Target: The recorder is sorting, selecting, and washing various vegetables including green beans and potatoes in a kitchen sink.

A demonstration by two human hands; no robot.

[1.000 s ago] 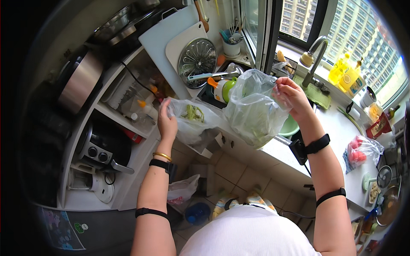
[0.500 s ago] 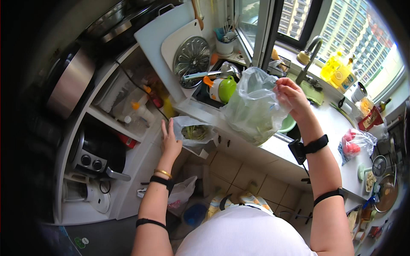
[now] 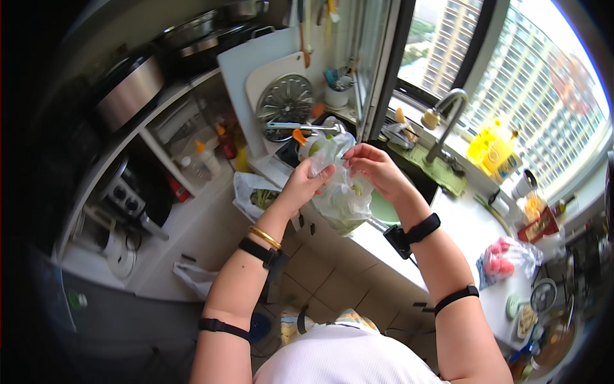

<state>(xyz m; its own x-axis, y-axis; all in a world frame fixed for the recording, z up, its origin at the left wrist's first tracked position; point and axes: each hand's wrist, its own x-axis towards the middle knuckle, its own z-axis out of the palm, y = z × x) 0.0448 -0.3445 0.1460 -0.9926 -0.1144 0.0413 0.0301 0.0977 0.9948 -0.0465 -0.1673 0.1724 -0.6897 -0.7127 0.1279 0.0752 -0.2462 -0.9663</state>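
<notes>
A clear plastic bag (image 3: 340,208) with pale green contents hangs in front of me over the counter's front edge. My left hand (image 3: 306,184) is closed on the bag's top from the left, and my right hand (image 3: 374,168) pinches its upper edge from the right. Just left of them sits another open plastic bag (image 3: 252,195) holding green stalks. A green sink mat (image 3: 441,169) and a pale green basin (image 3: 384,210) are beside my right hand. An orange-and-green item (image 3: 300,144), partly hidden, stands behind the bag.
Cutting boards (image 3: 233,89) and a round steel lid (image 3: 284,102) lean at the back left, beside shelves with an appliance (image 3: 121,192). A faucet (image 3: 451,118) and yellow bottles (image 3: 486,147) stand by the window. At right lie a bag of red items (image 3: 502,259) and a small fan (image 3: 540,294).
My left hand has left the stalk bag and moved right onto the bag in my right hand. Both hands and that bag now sit closer together, more central in the view.
</notes>
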